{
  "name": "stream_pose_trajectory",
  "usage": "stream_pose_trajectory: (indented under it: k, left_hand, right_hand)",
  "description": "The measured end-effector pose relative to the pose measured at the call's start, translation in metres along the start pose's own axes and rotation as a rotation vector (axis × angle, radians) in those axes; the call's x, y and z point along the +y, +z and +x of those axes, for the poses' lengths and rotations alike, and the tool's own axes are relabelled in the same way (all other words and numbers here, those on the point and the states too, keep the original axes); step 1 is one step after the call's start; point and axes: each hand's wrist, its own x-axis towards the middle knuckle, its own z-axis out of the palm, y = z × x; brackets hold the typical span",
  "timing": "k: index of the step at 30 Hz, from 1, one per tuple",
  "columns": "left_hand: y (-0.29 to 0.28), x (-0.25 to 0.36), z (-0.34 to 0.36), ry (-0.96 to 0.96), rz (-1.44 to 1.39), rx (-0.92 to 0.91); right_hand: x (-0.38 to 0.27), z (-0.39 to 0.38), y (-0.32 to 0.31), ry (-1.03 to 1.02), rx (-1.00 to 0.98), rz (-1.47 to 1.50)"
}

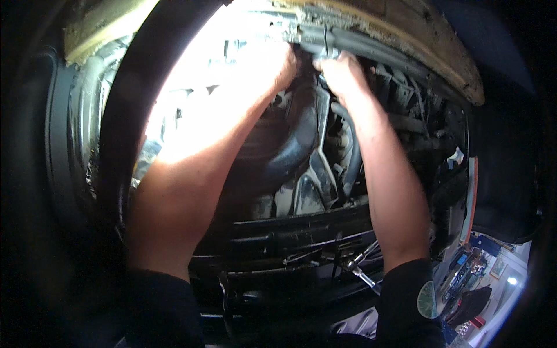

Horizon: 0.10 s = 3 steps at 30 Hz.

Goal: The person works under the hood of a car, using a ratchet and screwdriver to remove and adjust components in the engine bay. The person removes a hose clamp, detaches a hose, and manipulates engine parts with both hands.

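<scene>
Both my arms reach deep into a car's engine bay. My left hand (pixel 284 66) is at the far side, beside a dark gap under the grey metal edge (pixel 371 45). Glare washes out part of it, and its fingers are hidden. Just to its right, my right hand (pixel 343 71) is closed, its fingers curled at a small pale grey part I cannot make out. Below and between the forearms runs a thick black hose (pixel 290 152), with a black ribbed metal bracket (pixel 321 168) to its right.
A chrome ratchet (pixel 362 275) lies on the black front crossmember (pixel 278 229), near my right elbow. A black bar (pixel 139 98) slants across the left, beside very bright light. At lower right, assorted tools (pixel 464 269) lie on a cluttered surface.
</scene>
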Motion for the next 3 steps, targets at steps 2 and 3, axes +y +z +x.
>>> stream_pose_trajectory:
  k: [2,3]
  left_hand:
    - [0.0059,0.0,-0.0006,0.112,0.092,0.021]
    - [0.0088,0.0005,-0.0006,0.12,0.077,0.029]
  right_hand:
    - [0.0001,0.0024,0.0013,-0.066,-0.027,0.051]
    - [-0.0014,0.006,0.0027,-0.077,0.004,0.022]
